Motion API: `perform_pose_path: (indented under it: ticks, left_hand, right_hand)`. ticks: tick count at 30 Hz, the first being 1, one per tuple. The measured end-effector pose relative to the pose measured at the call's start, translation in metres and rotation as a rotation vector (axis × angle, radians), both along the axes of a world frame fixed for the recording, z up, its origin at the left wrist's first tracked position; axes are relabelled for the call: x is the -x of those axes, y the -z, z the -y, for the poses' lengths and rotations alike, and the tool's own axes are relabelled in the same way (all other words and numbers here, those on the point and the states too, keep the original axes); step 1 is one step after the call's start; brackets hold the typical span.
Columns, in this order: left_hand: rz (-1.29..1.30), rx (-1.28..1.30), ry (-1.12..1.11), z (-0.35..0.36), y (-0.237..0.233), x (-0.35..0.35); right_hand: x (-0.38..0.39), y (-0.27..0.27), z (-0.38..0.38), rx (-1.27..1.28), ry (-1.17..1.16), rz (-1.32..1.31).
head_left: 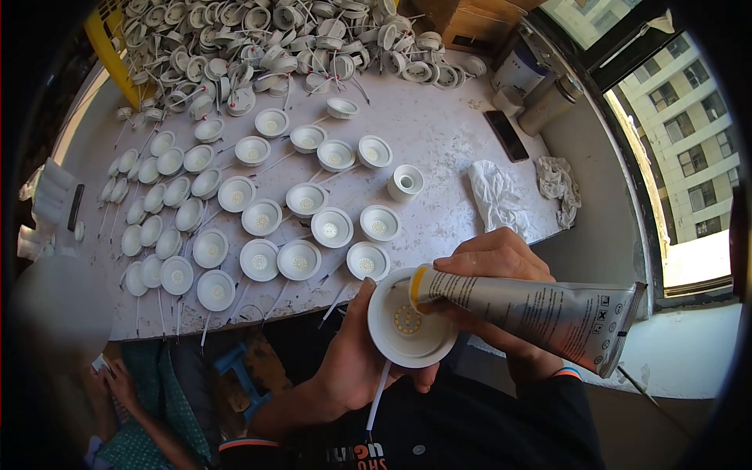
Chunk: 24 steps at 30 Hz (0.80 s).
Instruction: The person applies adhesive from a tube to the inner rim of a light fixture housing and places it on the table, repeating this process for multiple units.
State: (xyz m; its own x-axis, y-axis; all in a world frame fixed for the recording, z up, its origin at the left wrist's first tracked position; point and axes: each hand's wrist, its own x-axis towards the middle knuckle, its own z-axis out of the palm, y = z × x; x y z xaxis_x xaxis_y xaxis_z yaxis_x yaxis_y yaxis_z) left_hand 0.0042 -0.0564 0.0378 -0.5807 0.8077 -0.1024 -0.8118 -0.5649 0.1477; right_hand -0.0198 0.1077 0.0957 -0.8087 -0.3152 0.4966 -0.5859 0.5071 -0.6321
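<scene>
Left hand is closed around a white lamp housing, with the thumb laid against the rim and the open face, where an LED board is seated, turned up. By the right hand, a grey tube is grasped near its yellow-banded end, which is held over the right part of the lamp housing; whether the two are touching cannot be told. From the near side of the lamp housing, a white cable is led down. Beyond it and to its left, similar housings are spread on the surface; far beyond it, others are heaped in a pile. Beyond it to the right, a phone and a crumpled white cloth are placed.
</scene>
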Motion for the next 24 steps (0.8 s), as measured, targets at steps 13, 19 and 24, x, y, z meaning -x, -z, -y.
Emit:
perform_pose_path:
  ticks: [13,19,24]
  left_hand:
    - [0.038,-0.011,0.016,-0.0001,0.0001,0.0002]
    - [0.017,-0.064,0.012,0.0000,0.0033,0.0003]
    - [0.075,0.045,-0.003,-0.0006,-0.0060,-0.0001]
  right_hand:
    - [-0.0017,-0.0033,0.0013,0.003,0.001,0.002]
    - [-0.0081,-0.0062,0.0044,-0.037,0.081,0.041]
    - [-0.0061,-0.0063,0.0055,-0.042,0.089,-0.028]
